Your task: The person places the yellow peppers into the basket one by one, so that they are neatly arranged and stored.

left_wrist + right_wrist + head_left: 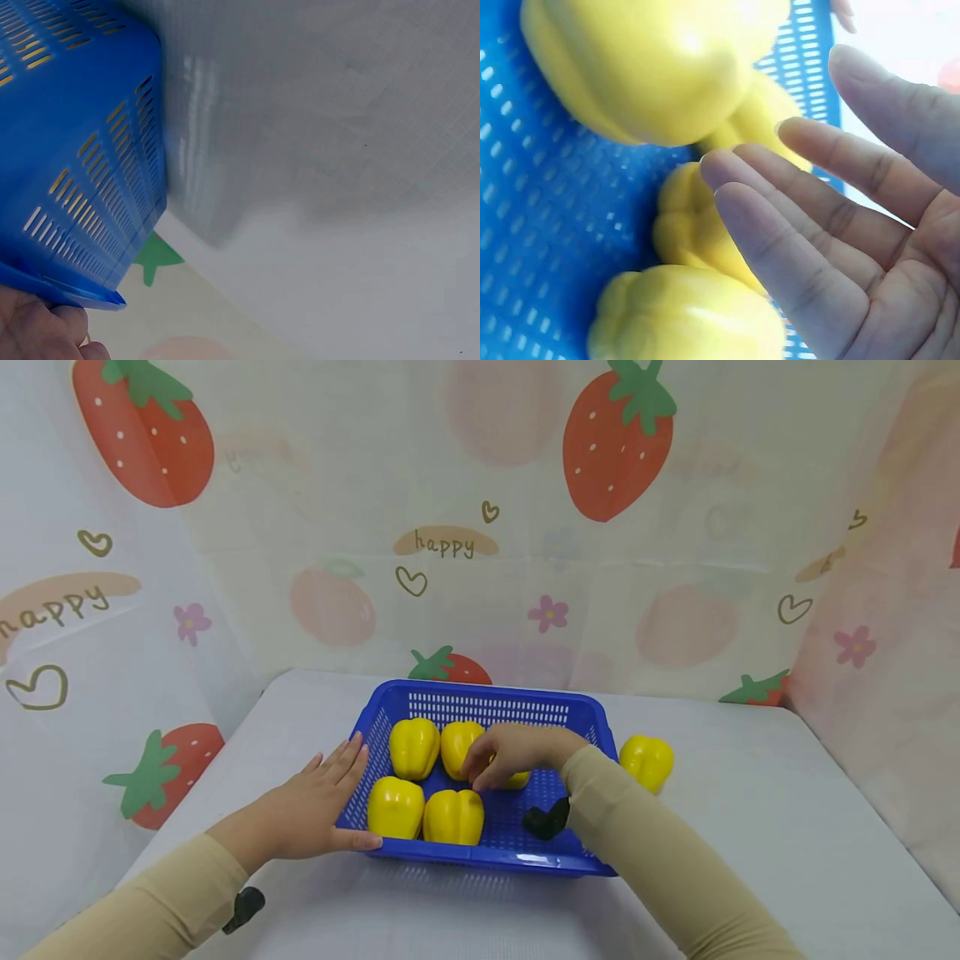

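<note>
A blue plastic basket [495,857] with slotted sides holds several yellow bell peppers [453,817], mostly in its left half. My left hand [311,806] rests along the left rim, fingers straight and the thumb on the front corner. Over the basket's middle hovers my right hand [517,752], its fingers loosely bent downward. One bell pepper [517,781] lies partly hidden beneath it. In the right wrist view, the right palm [930,247] is bare, and the spread fingers hold nothing beside the peppers [690,319].
Another yellow bell pepper [647,762] lies on the white table [765,810], just right of the basket. Behind and at both sides hangs a cloth [450,627] printed with strawberries, hearts and the word happy.
</note>
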Tool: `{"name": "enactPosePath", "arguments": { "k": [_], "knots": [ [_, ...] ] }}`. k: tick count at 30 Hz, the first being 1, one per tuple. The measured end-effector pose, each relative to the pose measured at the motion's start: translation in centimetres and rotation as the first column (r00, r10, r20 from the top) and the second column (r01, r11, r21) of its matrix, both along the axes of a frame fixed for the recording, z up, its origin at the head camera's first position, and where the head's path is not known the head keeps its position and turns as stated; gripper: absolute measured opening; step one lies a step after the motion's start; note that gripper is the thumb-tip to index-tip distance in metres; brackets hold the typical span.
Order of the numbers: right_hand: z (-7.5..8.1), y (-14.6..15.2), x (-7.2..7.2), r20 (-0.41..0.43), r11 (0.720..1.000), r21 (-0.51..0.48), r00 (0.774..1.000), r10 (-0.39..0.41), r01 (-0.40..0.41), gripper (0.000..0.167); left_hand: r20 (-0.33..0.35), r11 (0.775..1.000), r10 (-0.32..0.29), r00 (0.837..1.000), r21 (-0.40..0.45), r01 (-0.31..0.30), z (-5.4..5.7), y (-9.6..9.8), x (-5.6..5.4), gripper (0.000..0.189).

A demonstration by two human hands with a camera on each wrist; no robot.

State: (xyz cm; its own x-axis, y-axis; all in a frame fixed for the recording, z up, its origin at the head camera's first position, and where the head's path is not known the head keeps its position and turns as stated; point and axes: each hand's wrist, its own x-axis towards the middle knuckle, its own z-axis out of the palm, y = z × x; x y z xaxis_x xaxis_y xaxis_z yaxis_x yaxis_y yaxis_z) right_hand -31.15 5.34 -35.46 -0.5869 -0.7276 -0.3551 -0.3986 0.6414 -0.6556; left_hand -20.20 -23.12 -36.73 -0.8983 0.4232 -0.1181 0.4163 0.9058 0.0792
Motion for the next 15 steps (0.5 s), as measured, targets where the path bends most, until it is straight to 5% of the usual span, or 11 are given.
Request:
{"name": "enactPosePath", "arguments": {
  "k": [15],
  "knots": [
    [3.3,2.7,0.2,-0.051,0.997,-0.047,0.997,-0.059,0.056,0.026,0.001,1.000,0.003,1.000,-0.006,-0.003,0.0,0.0,0.0,0.114]
  ]
}}
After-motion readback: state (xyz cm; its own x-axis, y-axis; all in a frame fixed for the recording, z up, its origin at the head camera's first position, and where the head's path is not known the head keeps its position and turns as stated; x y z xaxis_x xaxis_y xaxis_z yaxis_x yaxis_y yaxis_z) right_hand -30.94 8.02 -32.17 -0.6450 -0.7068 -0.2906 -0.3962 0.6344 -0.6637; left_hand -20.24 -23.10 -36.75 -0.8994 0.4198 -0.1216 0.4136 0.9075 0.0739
